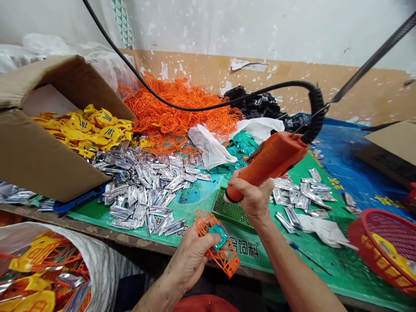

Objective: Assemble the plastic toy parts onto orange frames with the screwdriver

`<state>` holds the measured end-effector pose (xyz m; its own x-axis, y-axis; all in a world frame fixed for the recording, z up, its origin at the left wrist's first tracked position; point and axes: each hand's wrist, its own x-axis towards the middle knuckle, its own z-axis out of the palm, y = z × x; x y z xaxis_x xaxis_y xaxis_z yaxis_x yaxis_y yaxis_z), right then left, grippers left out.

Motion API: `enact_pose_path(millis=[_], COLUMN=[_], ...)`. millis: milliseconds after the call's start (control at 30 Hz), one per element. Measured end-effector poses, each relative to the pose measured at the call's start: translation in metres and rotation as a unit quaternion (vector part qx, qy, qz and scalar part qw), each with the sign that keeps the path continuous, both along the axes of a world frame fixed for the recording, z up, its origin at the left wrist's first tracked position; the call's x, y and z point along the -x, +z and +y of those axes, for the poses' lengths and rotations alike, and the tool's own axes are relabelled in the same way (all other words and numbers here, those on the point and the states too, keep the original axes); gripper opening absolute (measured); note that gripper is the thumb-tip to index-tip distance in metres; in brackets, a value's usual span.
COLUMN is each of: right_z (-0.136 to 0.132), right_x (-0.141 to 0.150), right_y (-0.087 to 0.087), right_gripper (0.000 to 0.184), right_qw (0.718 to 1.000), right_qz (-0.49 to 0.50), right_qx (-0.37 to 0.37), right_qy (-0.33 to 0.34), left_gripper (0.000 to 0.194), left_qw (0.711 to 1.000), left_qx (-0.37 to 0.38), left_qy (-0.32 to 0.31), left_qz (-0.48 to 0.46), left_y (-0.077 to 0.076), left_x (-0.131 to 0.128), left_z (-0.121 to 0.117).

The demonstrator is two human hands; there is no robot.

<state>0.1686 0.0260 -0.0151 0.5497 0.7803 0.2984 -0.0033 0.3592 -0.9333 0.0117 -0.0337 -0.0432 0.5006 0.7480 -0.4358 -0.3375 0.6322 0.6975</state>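
Orange plastic frame (218,242) w/ teal piece (218,234) gripped in left hand (191,260), right hand (251,195) gripping elec screwdriver (269,162)

A red garment (204,304) and dark trousers (256,299) are worn; the forearms (292,268) and hands (253,195) are left bare.

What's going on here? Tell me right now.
A person is working at a bench. The left hand holds an orange plastic cage with a teal piece inside, and the right hand holds an orange corded power tool. Nearby lie silver pieces, orange frames, and yellow pieces in a cardboard box.
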Motion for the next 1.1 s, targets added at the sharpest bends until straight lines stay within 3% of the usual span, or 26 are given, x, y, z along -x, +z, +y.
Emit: enact_pose_path(millis=[333, 633, 767, 900, 1100], right_z=[-0.001, -0.006, -0.022, -0.049, -0.075], right_x=[-0.002, -0.004, -0.005, -0.004, 0.0], right_y=[0.003, 0.017, 0.038, 0.059, 0.06], right_gripper=[0.009, 0.008, 0.013, 0.032, 0.045], right_qw=[0.999, 0.998, 0.992, 0.987, 0.979], right_qz=[0.014, 0.05, 0.085, 0.099, 0.103], right_qx=[-0.023, -0.047, -0.081, -0.101, -0.113], right_qy=[-0.017, -0.002, 0.036, 0.082, 0.137], left_gripper=[0.024, 0.029, 0.034, 0.036, 0.041], left_qw=[1.0, 0.999, 0.997, 0.995, 0.995], left_qx=[0.001, 0.033, 0.047, 0.07, 0.06], left_qy=[0.008, 0.032, 0.061, 0.076, 0.072], left_qz=[-0.004, 0.0, -0.006, -0.011, -0.027], left_y=[-0.002, 0.001, 0.001, -0.002, -0.007], left_x=[0.001, 0.001, 0.0, 0.0, 0.003], left_z=[0.0, 0.001, 0.002, 0.004, 0.003])
